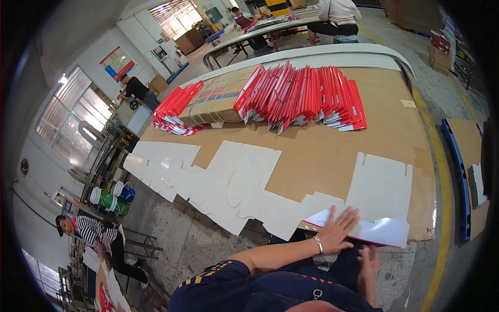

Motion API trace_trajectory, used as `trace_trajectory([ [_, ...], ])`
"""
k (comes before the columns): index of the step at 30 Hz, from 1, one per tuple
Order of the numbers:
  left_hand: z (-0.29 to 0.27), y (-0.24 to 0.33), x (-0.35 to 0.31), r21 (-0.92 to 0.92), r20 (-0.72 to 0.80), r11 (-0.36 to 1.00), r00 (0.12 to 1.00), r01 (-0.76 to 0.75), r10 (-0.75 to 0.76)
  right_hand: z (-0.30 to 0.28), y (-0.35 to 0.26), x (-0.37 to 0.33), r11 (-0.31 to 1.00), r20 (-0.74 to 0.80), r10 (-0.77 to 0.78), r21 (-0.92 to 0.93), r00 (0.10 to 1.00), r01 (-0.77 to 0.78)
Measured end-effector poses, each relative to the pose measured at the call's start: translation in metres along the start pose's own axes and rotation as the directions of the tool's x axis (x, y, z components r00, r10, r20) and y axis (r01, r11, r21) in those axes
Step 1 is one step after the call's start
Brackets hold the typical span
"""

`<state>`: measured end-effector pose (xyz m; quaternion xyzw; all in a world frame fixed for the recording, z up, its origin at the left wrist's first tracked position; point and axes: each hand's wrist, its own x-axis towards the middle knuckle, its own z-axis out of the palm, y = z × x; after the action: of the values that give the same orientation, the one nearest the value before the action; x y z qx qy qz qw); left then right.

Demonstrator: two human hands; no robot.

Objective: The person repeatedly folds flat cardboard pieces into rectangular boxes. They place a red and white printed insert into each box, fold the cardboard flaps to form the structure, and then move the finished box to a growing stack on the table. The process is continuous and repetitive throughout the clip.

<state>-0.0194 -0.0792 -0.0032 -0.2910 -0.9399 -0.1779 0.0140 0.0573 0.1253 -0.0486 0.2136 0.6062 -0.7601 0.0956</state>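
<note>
My left hand (338, 230) lies flat with fingers stretched out, wearing a bracelet at the wrist. It presses on a die-cut cardboard sheet (379, 182), white-grey on its upper face, at the near right edge of the table. A glossy white flap with a red edge (384, 232) is folded over along the sheet's near side, beside my left fingers. My right hand (369, 262) is just off the table edge below that flap. Its fingers are somewhat blurred, pointing up and apart, and nothing shows in them. More flat white-grey cardboard blanks (234, 182) overlap to the left.
A long row of folded red-and-white cartons (296, 96) leans across the far side of the brown-covered table (317, 156). Beside it lies a strapped brown carton (215, 101). A blue pallet (457, 177) stands right of the table. Buckets (112, 200) and co-workers are at left.
</note>
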Motion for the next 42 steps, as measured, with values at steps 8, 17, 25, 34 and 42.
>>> trace_trajectory([
  [8,-0.001,0.018,-0.001,-0.011,0.129,1.0,0.991,-0.029,0.03,0.035,-0.013,0.016,0.905,-0.111,-0.41,-0.172,0.905,0.389],
  [17,-0.004,0.007,-0.004,-0.047,0.282,0.999,0.959,0.02,-0.006,0.048,-0.081,0.055,-0.199,0.614,-0.711,-0.642,0.342,0.74],
  [25,-0.048,-0.062,-0.111,0.074,0.05,0.993,0.994,0.09,-0.094,0.005,-0.09,0.077,-0.122,0.617,-0.601,-0.7,0.509,0.704],
  [34,-0.069,-0.12,-0.109,-0.355,-0.173,0.935,0.984,-0.018,-0.047,-0.006,-0.091,0.09,-0.049,0.571,-0.608,-0.72,0.551,0.692],
  [42,-0.036,-0.108,-0.06,-0.269,-0.265,0.868,0.835,0.417,-0.483,-0.021,-0.074,0.088,0.101,0.49,-0.666,-0.688,0.563,0.719],
])
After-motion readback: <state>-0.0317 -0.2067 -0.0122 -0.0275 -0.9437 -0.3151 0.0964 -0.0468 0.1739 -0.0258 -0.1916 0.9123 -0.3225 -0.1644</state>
